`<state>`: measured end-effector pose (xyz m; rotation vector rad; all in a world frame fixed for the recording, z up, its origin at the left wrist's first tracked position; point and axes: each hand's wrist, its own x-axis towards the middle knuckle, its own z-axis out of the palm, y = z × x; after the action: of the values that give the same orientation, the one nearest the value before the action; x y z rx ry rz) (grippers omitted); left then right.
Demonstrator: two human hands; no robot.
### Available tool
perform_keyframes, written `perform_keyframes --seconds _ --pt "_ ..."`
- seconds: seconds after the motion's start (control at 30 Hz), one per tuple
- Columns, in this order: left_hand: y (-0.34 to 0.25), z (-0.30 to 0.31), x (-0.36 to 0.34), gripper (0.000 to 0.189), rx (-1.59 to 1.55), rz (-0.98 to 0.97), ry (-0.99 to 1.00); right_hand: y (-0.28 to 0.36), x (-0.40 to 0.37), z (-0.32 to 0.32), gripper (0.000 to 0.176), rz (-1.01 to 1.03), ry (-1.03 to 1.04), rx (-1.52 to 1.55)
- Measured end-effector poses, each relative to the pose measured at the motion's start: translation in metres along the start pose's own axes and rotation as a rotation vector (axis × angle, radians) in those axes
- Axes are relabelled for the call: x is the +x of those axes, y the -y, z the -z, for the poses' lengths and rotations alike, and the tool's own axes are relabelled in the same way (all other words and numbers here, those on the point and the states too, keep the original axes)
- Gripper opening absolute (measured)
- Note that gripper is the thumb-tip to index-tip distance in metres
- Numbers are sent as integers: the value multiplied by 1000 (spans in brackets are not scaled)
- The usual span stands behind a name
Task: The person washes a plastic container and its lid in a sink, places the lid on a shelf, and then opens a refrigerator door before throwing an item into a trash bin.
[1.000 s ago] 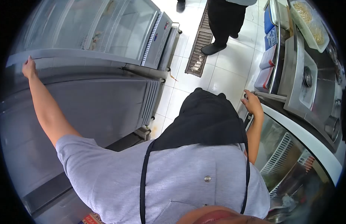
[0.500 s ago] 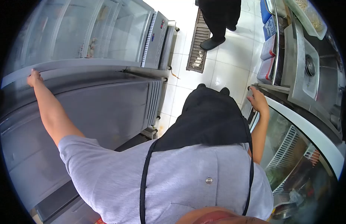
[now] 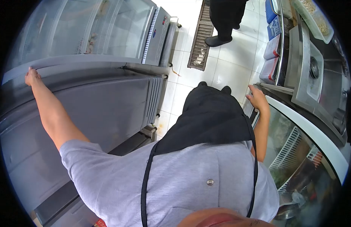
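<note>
My left hand [image 3: 32, 77] is stretched far out to the left, its fingers closed on the edge of a glass fridge door [image 3: 75, 59]. Glass panes and wire racks of that upright fridge [image 3: 118, 34] show beyond the edge. On the other side, my right hand [image 3: 258, 99] is beside the front corner of a second, white-framed glass fridge [image 3: 308, 130]. Its thumb and forefinger are apart, and I see nothing held in it. Whether the fingers touch the corner is hard to make out.
Another person's dark trousers and boot [image 3: 218, 40] stand beside a floor drain grate [image 3: 201, 41] on white tiles. A steel sink [image 3: 330, 87] and a rack with lidded tubs [image 3: 269, 70] line the right side. A grey cabinet [image 3: 99, 106] stands at left.
The view has shifted slightly. My right hand's fingers are a little more extended, away from the rail end. My left hand stays at the fridge door edge.
</note>
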<state>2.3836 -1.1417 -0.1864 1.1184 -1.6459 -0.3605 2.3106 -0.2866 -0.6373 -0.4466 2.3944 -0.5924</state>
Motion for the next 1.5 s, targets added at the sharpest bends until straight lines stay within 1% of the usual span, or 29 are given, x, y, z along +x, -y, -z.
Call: perform_keyframes --seconds 0.03,0.17,0.23,0.27,0.37,0.43,0.47,0.53,0.57,0.63,0.73,0.8,0.87,0.93,0.97,1.1,1.27,1.33,1.5 --pt "3 1 3 25 55 26 26 3 4 1 50 46 -14 5" --pt "15 -3 18 23 40 27 44 21 14 9 49 20 2 -33" --pt "18 -8 18 21 -25 -1 -79 30 20 11 48 38 37 -39" --pt "18 -7 16 21 -23 3 -79 34 23 10 48 38 39 -42" --pt "12 -5 3 20 -98 3 -54 41 29 3 47 63 24 -33" --pt "7 1 -6 20 -14 41 14 43 32 -4 46 135 -11 -4" --pt "10 -2 -1 20 -16 41 16 44 32 -5 46 132 -12 -4" --pt "13 -5 2 21 -156 -64 -41 47 30 -7 47 142 -6 -8" --pt "13 -4 2 21 -156 -68 -36 46 30 -8 47 139 -7 -3" --pt "12 4 -2 21 -38 -132 36 43 27 -10 48 69 1 19" --pt "26 7 17 26 -39 -170 110 39 14 -6 48 15 -16 47" --pt "36 7 37 25 -77 -201 171 35 3 -1 48 -30 -27 49" --pt "31 6 33 23 -112 -233 229 25 -4 -3 48 -45 -41 47" --pt "20 8 22 24 29 -162 169 13 -10 -7 48 -65 -54 92" --pt "36 0 53 27 -29 -198 176 6 -11 -10 48 -67 -56 90" --pt "38 -2 66 28 10 -169 172 5 -21 -11 48 -67 -47 85" --pt "35 0 67 30 27 -144 203 12 -14 -6 47 -60 -34 71" --pt "34 0 66 30 19 -152 217 16 -8 -1 47 -76 13 83" --pt "34 3 60 31 -42 -157 224 17 2 -2 48 -7 -36 42"
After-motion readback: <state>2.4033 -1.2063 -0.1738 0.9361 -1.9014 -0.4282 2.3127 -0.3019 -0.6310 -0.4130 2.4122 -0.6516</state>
